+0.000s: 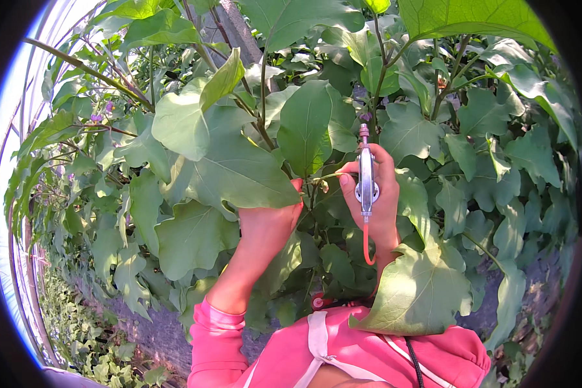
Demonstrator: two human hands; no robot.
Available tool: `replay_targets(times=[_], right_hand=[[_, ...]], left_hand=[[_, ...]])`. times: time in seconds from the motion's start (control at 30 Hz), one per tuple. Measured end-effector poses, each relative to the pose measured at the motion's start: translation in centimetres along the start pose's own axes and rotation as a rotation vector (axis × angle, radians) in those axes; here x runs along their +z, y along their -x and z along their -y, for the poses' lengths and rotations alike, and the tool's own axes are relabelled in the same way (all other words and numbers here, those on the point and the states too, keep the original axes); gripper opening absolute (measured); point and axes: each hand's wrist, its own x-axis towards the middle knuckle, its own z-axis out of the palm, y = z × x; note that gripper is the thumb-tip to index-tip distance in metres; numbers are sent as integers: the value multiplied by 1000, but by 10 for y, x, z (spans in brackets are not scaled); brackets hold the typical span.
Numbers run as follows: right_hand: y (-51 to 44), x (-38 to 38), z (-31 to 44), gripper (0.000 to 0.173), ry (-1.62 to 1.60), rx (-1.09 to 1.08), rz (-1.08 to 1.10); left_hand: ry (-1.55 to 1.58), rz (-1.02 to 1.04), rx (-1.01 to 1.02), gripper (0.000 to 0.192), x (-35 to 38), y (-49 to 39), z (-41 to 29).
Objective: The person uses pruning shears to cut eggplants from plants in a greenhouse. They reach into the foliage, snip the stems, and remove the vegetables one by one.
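Observation:
My right hand (385,194) holds a small metal spray gun (366,177) with a pinkish nozzle (363,131) pointing away from me. A thin red hose (367,242) curves down from its lower end. Beside the spray gun, my right thumb and fingers are at the end of a thin green stalk (327,176). My left hand (271,223) reaches in among the stems of an eggplant plant, close to the stalk's base. A broad eggplant leaf (242,172) covers most of its fingers, so their grip is hidden.
Dense eggplant foliage (485,150) surrounds both hands, with purple flowers (97,118) at left. A large leaf (419,288) overhangs my right forearm. One bare-ended branch (87,70) juts out at upper left. A grey post (242,36) stands behind. Greenhouse poles (17,271) line the left edge.

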Motion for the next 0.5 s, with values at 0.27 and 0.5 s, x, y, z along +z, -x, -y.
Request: replay_targets(times=[0.27,0.5], right_hand=[[0,-3,3,58,-9,100,44],[-24,-27,24,61,395,-223,-152]], left_hand=[[1018,-2,-553,28,-41,-33,-7],[940,7,-129,27,-69,-99,-25]])
